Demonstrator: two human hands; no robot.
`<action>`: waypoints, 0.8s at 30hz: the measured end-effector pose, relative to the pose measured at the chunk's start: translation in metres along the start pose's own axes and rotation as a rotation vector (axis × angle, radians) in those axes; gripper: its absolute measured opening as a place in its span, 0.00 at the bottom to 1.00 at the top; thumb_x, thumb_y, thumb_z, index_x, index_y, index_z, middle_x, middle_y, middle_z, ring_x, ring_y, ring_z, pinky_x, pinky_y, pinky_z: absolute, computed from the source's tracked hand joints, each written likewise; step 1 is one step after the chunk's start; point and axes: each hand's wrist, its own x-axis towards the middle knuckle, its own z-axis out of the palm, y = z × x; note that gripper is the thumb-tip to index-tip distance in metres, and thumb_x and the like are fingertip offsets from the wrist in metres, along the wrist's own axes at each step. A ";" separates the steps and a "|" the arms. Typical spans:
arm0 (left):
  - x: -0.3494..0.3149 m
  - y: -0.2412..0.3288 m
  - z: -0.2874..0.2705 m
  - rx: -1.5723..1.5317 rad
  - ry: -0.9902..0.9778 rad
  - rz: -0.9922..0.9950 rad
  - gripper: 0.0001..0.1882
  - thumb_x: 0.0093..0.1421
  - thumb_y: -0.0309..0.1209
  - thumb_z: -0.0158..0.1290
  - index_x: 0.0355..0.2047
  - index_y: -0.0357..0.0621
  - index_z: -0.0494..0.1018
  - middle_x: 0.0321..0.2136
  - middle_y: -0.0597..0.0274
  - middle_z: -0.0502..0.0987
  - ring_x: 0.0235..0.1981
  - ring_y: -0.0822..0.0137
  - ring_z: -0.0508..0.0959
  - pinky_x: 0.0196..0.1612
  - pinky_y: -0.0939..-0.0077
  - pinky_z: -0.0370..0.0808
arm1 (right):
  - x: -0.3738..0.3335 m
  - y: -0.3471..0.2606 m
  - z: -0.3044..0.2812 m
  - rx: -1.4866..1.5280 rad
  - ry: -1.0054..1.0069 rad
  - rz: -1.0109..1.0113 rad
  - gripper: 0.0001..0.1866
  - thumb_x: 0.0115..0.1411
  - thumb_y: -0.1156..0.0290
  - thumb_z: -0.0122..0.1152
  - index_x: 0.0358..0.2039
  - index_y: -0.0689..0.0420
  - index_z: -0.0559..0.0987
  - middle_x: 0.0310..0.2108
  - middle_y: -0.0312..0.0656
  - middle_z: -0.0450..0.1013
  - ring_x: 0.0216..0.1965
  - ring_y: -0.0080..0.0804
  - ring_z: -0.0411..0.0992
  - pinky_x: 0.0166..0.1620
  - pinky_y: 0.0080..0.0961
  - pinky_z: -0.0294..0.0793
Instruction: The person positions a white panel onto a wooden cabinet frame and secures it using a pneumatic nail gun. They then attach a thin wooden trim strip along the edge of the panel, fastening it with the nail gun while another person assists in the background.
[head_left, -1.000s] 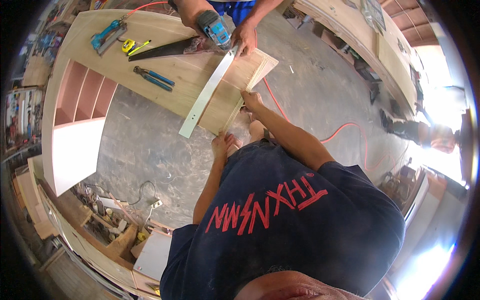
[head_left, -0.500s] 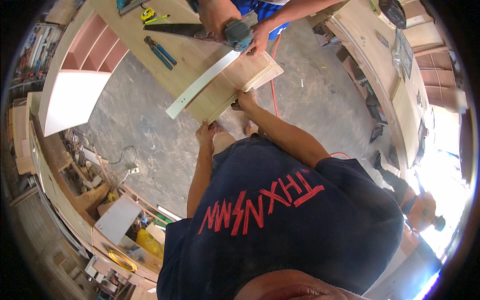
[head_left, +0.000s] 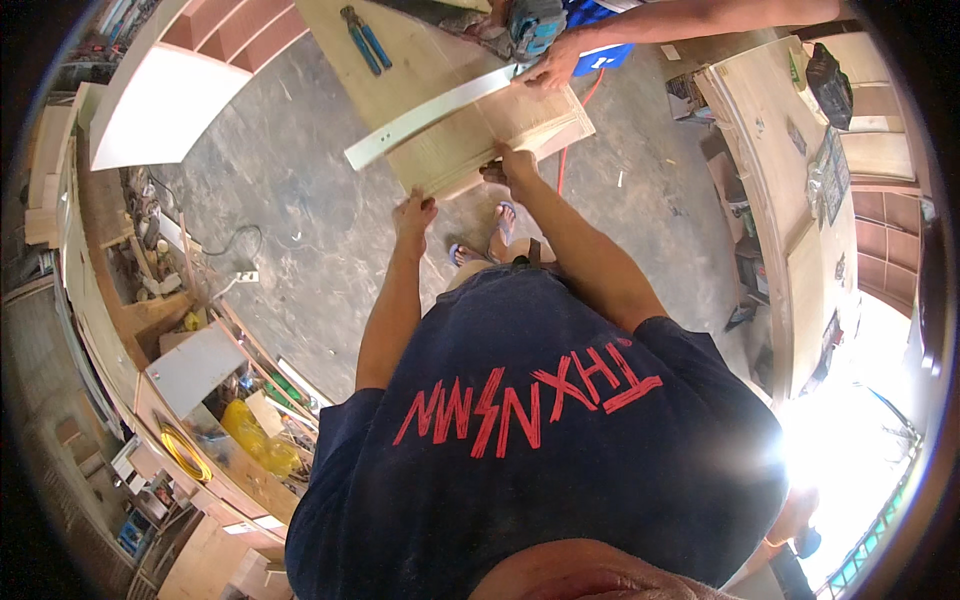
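A pale plywood board [head_left: 447,152] lies at the near end of a larger plywood sheet. My left hand [head_left: 414,213] is closed at the board's near left corner. Farther right along the same near edge, my right hand [head_left: 516,170] grips the board, its fingertips partly hidden. Across the board runs a long whitish strip [head_left: 425,115], its left end sticking out past the board. A co-worker's hand [head_left: 553,66] presses at the strip's far end. Beside that hand is a teal and black power tool [head_left: 538,28], cut off by the top edge of the view.
Blue-handled pliers [head_left: 367,42] lie on the plywood sheet [head_left: 420,50]. An orange cord [head_left: 563,170] trails on the concrete floor. A white-sided cabinet [head_left: 165,105] stands at the left, a long wooden workpiece [head_left: 770,130] at the right. Scraps and a yellow bag [head_left: 250,435] sit lower left.
The whole view has shifted, so the board and pliers appear higher and my sandalled feet show more. Both my hands stay at the board's near edge; the co-worker's hand remains by the strip.
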 end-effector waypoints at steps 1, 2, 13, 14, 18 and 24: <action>-0.001 -0.002 0.003 -0.035 0.004 0.045 0.23 0.63 0.45 0.61 0.39 0.32 0.75 0.34 0.57 0.78 0.34 0.67 0.78 0.38 0.75 0.79 | -0.003 -0.001 -0.004 -0.005 -0.015 0.014 0.24 0.69 0.55 0.53 0.43 0.70 0.74 0.32 0.51 0.78 0.28 0.41 0.81 0.30 0.32 0.85; -0.002 -0.002 0.006 -0.040 0.029 0.039 0.23 0.63 0.45 0.61 0.39 0.33 0.75 0.34 0.57 0.78 0.34 0.67 0.78 0.38 0.75 0.79 | -0.005 -0.006 -0.007 -0.009 -0.032 0.018 0.26 0.69 0.53 0.53 0.43 0.70 0.74 0.34 0.52 0.78 0.29 0.41 0.81 0.31 0.32 0.85; -0.002 0.002 0.020 -0.037 0.162 0.019 0.22 0.63 0.44 0.62 0.35 0.33 0.76 0.30 0.54 0.79 0.28 0.66 0.79 0.31 0.75 0.80 | -0.013 0.109 -0.132 -0.998 -0.109 -0.133 0.24 0.67 0.53 0.57 0.43 0.66 0.81 0.35 0.47 0.80 0.35 0.38 0.81 0.35 0.34 0.80; -0.002 -0.003 0.041 0.000 0.108 -0.015 0.22 0.63 0.44 0.62 0.35 0.33 0.76 0.30 0.54 0.79 0.28 0.66 0.79 0.30 0.75 0.80 | -0.004 0.150 -0.193 -1.261 -0.052 -0.231 0.23 0.66 0.54 0.58 0.39 0.66 0.81 0.32 0.46 0.79 0.33 0.36 0.80 0.34 0.34 0.80; 0.008 -0.006 0.007 -0.058 0.162 0.058 0.22 0.63 0.44 0.62 0.34 0.32 0.75 0.28 0.55 0.78 0.27 0.66 0.78 0.29 0.75 0.80 | -0.037 0.165 -0.193 -0.929 0.137 -0.097 0.20 0.61 0.56 0.59 0.33 0.65 0.81 0.28 0.50 0.79 0.30 0.39 0.79 0.37 0.37 0.78; 0.010 -0.007 0.017 -0.038 0.147 0.058 0.21 0.62 0.45 0.62 0.34 0.35 0.76 0.27 0.57 0.77 0.27 0.66 0.78 0.31 0.73 0.81 | -0.046 0.143 -0.231 -1.084 0.426 -0.443 0.21 0.61 0.56 0.59 0.36 0.65 0.81 0.33 0.55 0.79 0.35 0.52 0.78 0.44 0.45 0.76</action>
